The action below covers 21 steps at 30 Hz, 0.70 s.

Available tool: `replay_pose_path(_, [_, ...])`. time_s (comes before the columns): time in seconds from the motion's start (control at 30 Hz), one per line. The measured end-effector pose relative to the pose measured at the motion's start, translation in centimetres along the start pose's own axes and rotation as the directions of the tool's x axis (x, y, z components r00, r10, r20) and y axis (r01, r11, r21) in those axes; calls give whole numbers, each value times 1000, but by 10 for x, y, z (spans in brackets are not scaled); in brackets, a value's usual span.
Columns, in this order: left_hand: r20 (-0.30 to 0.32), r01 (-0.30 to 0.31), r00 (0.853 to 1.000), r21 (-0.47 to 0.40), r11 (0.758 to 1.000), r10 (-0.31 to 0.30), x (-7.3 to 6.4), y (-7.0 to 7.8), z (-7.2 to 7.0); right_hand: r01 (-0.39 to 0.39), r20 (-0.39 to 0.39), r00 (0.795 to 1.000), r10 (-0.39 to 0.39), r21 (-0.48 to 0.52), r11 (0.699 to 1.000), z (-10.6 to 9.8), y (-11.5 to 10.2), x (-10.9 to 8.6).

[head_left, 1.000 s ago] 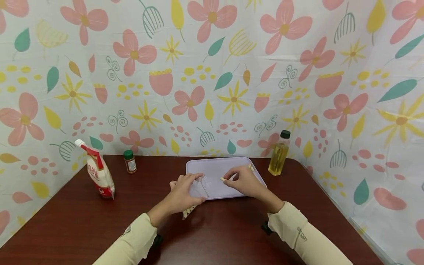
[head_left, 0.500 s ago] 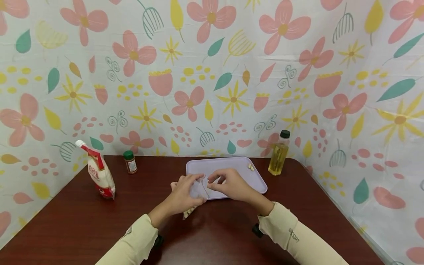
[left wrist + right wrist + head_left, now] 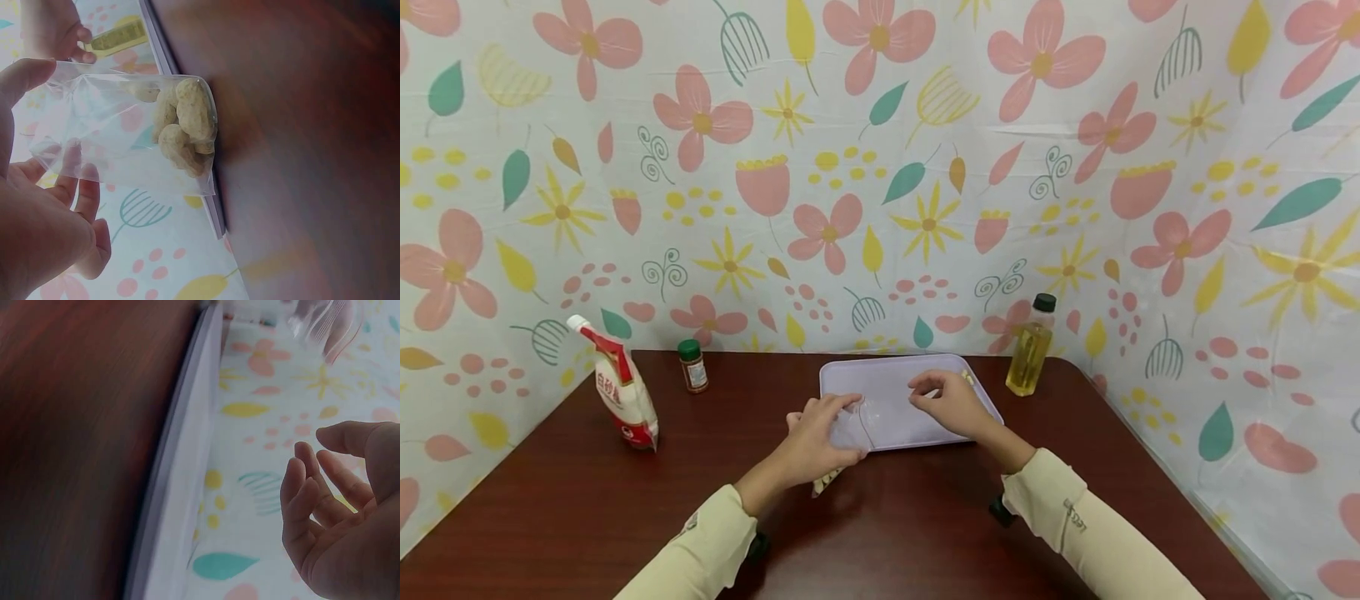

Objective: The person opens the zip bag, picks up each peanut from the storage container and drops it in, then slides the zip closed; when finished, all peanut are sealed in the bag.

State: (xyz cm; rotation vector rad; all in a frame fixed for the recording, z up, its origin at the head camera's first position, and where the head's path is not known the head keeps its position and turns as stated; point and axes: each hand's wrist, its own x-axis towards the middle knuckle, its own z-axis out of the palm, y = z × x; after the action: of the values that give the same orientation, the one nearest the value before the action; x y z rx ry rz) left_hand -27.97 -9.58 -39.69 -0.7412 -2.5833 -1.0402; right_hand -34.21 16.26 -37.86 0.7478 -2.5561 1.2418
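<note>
My left hand (image 3: 816, 437) holds a clear plastic bag (image 3: 106, 125) by its upper part, above the near left of a pale lilac tray (image 3: 887, 382). Several unshelled peanuts (image 3: 194, 109) lie at the bottom of the bag in the left wrist view. Over the middle of the tray is my right hand (image 3: 955, 404), with bent fingers. In the right wrist view its thumb and fingers stand apart, and nothing shows between them. A few more peanuts (image 3: 967, 377) sit at the tray's far right corner, partly hidden by the right hand.
A bottle of yellow oil (image 3: 1031, 346) stands right of the tray. At the left are a small green-capped jar (image 3: 693, 367) and a red-and-white sugar bag (image 3: 623, 392). Flower-patterned cloth (image 3: 880, 167) hangs behind the dark wooden table (image 3: 715, 467).
My right hand pinched a peanut, went left to the bag's mouth, and is now back right over the tray without it. My left hand and the bag have stayed nearly still.
</note>
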Motion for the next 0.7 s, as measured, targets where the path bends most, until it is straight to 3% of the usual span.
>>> replay_pose_path(0.2, [-41,-20,999,4,1000,20,1,-1,-1,-92,-43,995,88,-108,990,-14,24,5])
replay_pose_path(0.43, [-16,-18,1000,15,1000,18,0,-5,-2,-122,-17,992,122,-231,965,-33,58,11])
replay_pose_path(0.7, [-3,-14,1000,24,1000,15,1,-4,-3,-212,6,975,223,-287,934,-48,87,21])
